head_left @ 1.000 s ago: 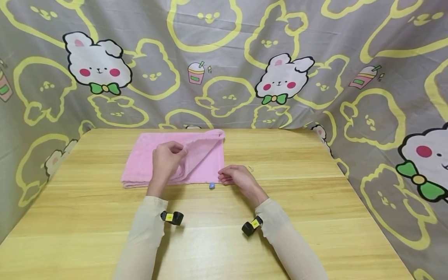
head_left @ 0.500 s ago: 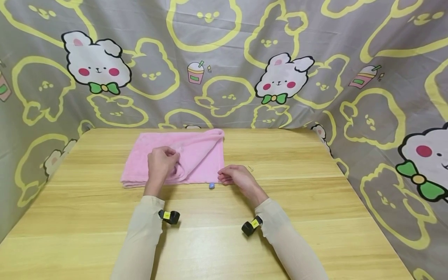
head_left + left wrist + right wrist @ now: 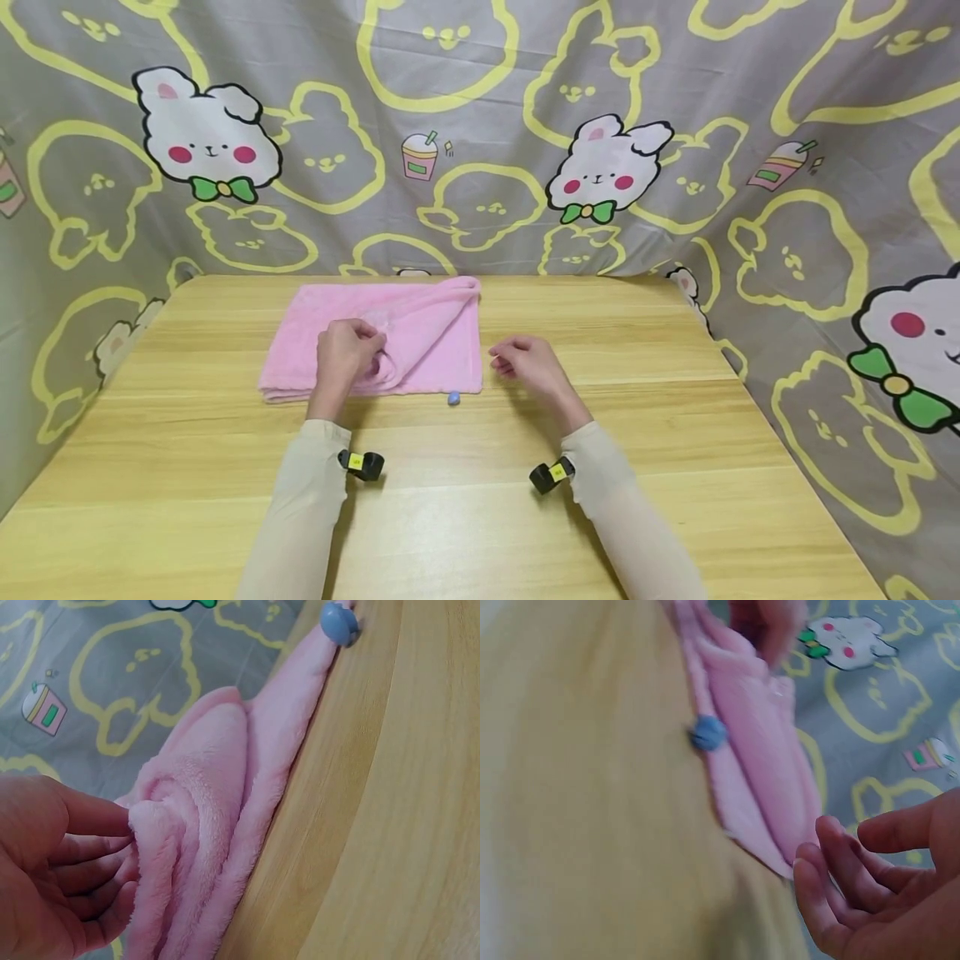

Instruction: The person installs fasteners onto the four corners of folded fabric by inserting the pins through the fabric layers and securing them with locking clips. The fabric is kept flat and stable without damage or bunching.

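A fluffy pink towel (image 3: 300,342) lies folded at the back left of the table, its top layer turned back diagonally near the right end. My left hand (image 3: 345,350) pinches an edge of that layer between thumb and fingers; the left wrist view shows the pinched rim of the towel (image 3: 154,840) up close. Just off the towel's right edge, my right hand (image 3: 528,362) hovers with loosely bent fingers and nothing between them. A small rounded blue object (image 3: 453,398) sits against the towel's front edge, between the two hands; its kind is unclear.
The wooden table (image 3: 450,517) stretches in front of the towel and to both sides. A grey curtain (image 3: 480,100) with rabbit prints hangs behind the table and along its left and right sides.
My left hand has drawn slightly left and down with the towel edge. My right hand has let go of the towel's front right corner and moved up and right.
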Motion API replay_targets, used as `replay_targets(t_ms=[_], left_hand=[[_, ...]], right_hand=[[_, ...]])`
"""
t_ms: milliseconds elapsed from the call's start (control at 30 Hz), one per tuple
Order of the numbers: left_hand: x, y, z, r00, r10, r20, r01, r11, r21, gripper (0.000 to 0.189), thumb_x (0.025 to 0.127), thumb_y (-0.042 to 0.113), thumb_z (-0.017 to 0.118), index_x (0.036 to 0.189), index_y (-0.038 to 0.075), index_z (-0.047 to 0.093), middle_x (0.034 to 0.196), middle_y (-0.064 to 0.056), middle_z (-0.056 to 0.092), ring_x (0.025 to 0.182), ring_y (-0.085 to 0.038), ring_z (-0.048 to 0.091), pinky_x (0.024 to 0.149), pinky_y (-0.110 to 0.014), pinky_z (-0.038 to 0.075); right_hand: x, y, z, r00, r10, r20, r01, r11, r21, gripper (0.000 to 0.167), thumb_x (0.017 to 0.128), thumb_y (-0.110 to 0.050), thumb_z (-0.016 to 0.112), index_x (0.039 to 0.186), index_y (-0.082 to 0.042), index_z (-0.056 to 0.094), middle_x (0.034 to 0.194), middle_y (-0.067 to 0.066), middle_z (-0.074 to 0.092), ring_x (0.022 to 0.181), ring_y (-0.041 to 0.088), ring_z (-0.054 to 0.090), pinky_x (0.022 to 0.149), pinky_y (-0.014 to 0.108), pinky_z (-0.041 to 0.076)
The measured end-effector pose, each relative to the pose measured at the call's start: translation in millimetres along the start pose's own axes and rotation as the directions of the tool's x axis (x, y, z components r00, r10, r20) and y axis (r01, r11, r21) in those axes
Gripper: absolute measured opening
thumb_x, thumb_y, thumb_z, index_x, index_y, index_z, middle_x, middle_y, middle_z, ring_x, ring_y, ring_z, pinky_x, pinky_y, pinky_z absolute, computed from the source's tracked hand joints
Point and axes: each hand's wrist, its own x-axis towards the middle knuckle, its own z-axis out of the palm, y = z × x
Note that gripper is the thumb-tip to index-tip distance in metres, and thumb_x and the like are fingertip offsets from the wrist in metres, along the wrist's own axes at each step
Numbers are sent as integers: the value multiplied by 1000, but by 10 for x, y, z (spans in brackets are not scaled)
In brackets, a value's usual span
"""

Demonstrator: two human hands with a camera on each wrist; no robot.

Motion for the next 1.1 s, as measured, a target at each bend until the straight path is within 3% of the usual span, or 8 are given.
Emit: replay_targets(t_ms=[167,300,400,567,767,967,1100], left_hand=[[13,-4,-17,1000,3,-3,-3,1000,-20,16,89,18,71,92,3,77,85,-13,77,64,-19,65,64,-29,46],[15,-12,-24,1000,-2,0,2,1000,-17,17,89,19,72,92,3,77,86,-14,77,64,-19,65,65,-29,45],[11,-10,-22,1000,-6,3,6,1000,-20,17,90,19,72,92,3,77,85,-13,77,62,-18,65,64,-29,46],[4,-3,-27,1000,-10,-4,10,1000,-17,17,89,20,73,91,3,75,80,-12,74,64,-20,63,64,-30,45],[-1,50,-38,999,-20,-29,19,1000,-20,15,89,19,71,85,4,70,74,-10,70,70,-27,60,65,-33,42],[-45,198,-13,997,70,-42,-72,996,-44,16,90,20,71,83,5,69,72,-8,69,62,-24,60,62,-33,44],[-97,319,45,991,131,2,-131,991,-25,15,89,18,73,83,6,69,72,-7,68,62,-21,59,64,-33,44]], right_hand=[[-3,-52,-257,992,-51,-117,45,998,-53,29,102,-16,57,116,7,69,98,17,72,98,36,68,90,46,56],[-13,-43,-430,978,-83,-193,49,983,-175,28,102,-19,56,116,1,70,102,18,72,103,40,66,82,39,54],[-16,-15,-522,969,-103,-224,34,955,-293,28,102,-23,55,116,-4,70,104,15,72,98,34,66,76,33,50],[-5,41,-560,952,-150,-268,20,900,-435,25,99,-22,57,110,-5,70,97,13,69,82,26,62,70,34,48],[26,107,-519,951,-159,-266,-6,849,-529,20,98,-21,61,103,-3,69,90,13,70,70,22,60,61,31,46],[40,148,-515,974,-84,-212,-60,803,-593,27,96,-25,62,108,-1,66,99,16,71,75,24,62,65,34,49],[34,153,-509,978,-58,-199,-75,796,-601,31,95,-28,63,110,-1,66,101,16,70,79,25,62,70,37,50]])
